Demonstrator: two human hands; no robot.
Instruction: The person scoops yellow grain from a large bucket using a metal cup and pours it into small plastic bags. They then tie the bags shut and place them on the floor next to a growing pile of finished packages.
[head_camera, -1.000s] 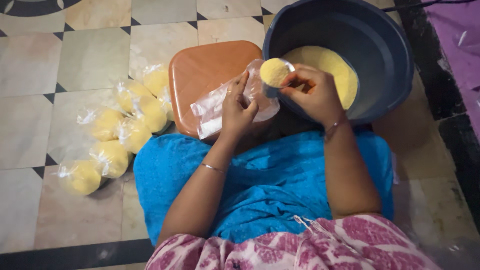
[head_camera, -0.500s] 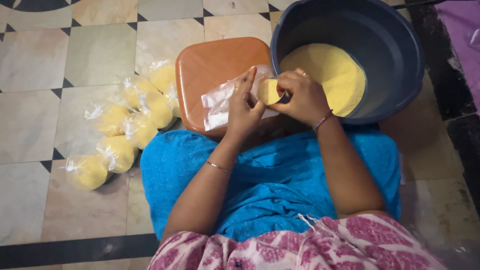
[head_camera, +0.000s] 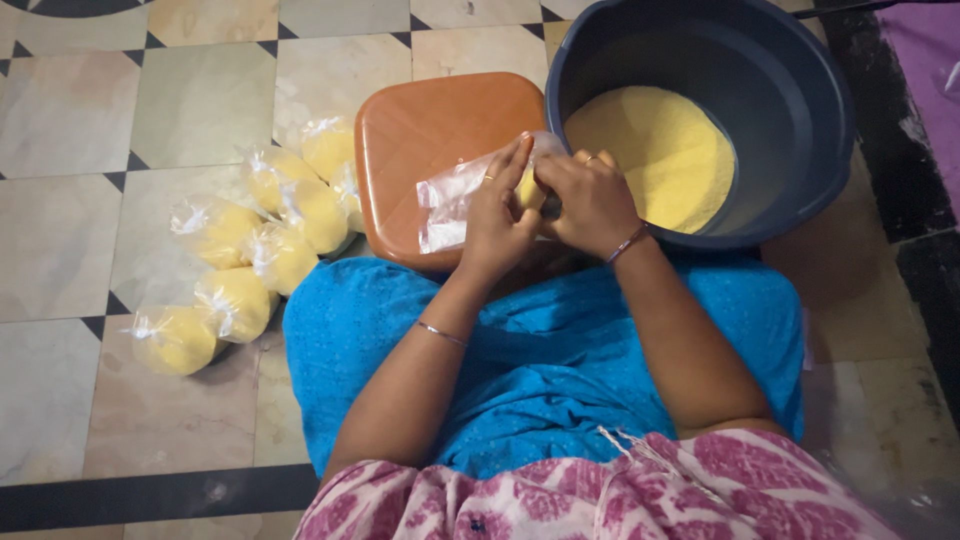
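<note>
My left hand (head_camera: 497, 212) holds a small clear plastic bag (head_camera: 452, 200) above a brown stool top (head_camera: 430, 140). My right hand (head_camera: 590, 198) is pressed against the left one and holds a yellow ball of flour (head_camera: 529, 190) at the bag's mouth; most of the ball is hidden by my fingers. Just right of my hands stands a large dark grey tub (head_camera: 790, 110) with yellow flour (head_camera: 660, 150) in its bottom.
Several tied clear bags of yellow flour (head_camera: 250, 260) lie on the tiled floor (head_camera: 70, 240) left of the stool. Blue cloth (head_camera: 560, 370) covers my lap. A purple mat (head_camera: 925, 60) lies at the far right.
My right hand brought the yellow ball down from above the tub rim to the bag in my left hand. The ball now sits between both hands, mostly covered.
</note>
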